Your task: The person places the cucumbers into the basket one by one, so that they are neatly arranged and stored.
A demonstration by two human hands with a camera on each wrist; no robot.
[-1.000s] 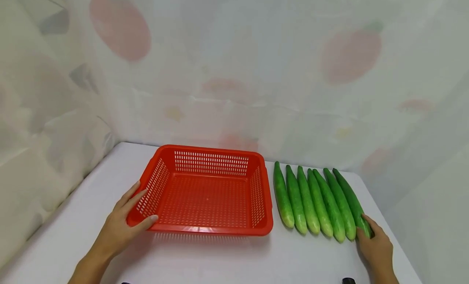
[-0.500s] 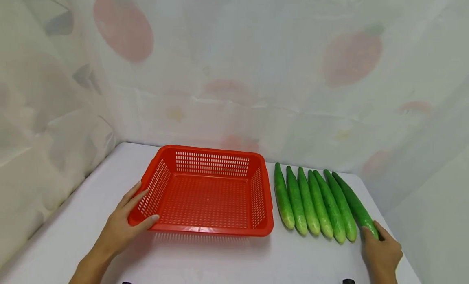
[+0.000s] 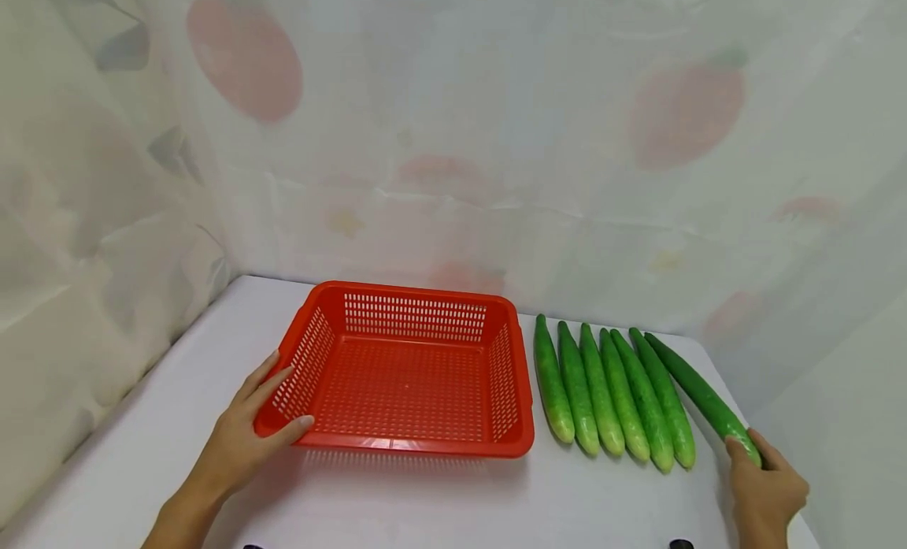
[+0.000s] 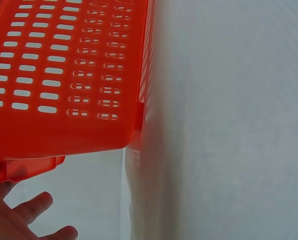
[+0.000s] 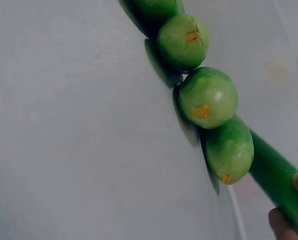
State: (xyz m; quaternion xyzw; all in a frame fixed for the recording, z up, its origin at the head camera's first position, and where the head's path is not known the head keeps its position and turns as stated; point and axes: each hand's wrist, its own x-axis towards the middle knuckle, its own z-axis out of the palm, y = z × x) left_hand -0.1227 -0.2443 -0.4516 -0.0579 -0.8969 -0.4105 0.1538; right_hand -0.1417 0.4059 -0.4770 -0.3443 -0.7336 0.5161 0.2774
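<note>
Gripping: right hand (image 3: 768,486) pinched rightmost cucumber (image 3: 701,395) by its near end.
Long axis: slanted forward-left from there.
Left hand (image 3: 237,439): fingers spread at basket (image 3: 453,447).

Head cam above, fwd/down; 2 wrist cams near: L basket (image 4: 54,132), R cucumbers (image 5: 211,95)

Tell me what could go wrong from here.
The right grip holds the end cucumber only by its near end, so it may slip or sag. Its far end lies close to the other cucumbers; a swing might knock them rolling. The left grip is at a corner of the basket, so a stray push could shift it.
</note>
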